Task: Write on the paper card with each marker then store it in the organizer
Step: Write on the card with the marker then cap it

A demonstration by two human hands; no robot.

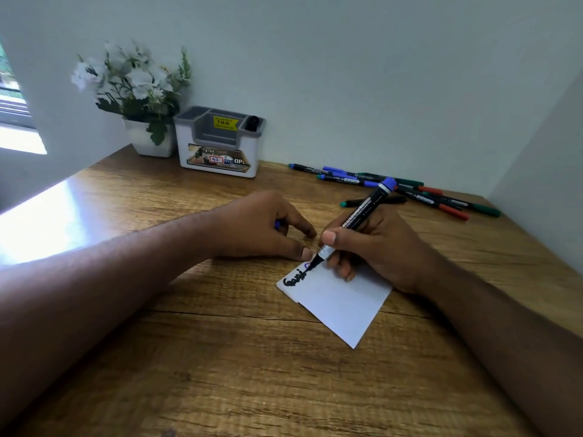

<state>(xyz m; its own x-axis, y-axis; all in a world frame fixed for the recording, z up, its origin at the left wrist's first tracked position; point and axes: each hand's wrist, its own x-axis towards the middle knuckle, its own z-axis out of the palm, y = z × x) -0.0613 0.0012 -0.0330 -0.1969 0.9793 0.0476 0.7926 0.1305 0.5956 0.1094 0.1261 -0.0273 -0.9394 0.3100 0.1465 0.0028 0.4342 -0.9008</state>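
The right hand pinches a blue-ended marker between thumb and curled fingers, tip down on the top-left corner of the paper card, where a fresh blue stroke begins beside a black scribbled word. The marker's long axis leans up and away from the grip, its blue butt end pointing toward the far right of the wooden desk. Most of the card spreads below and toward the person from the grip, its long side running diagonally down to the right.

Just left of the grip, the left hand presses its thumb against the card's top edge to steady it; its other fingers curl round something blue — probably the marker's cap, though too little shows to be sure.

Beyond the grip and slightly right, the loose markers lie in a scattered row — blue, green and red ends — well apart from the card but nearer the right hand than the left.

Farther still, up and well to the left of the grip, the organizer stands against the wall, one black marker upright in its right-hand slot. A potted plant sits just beside it.

So I judge the storing move will run from the grip diagonally away and leftward, past the left hand; the left hand lies nearer the organizer, yet the right one holds the marker, which needs capping first.
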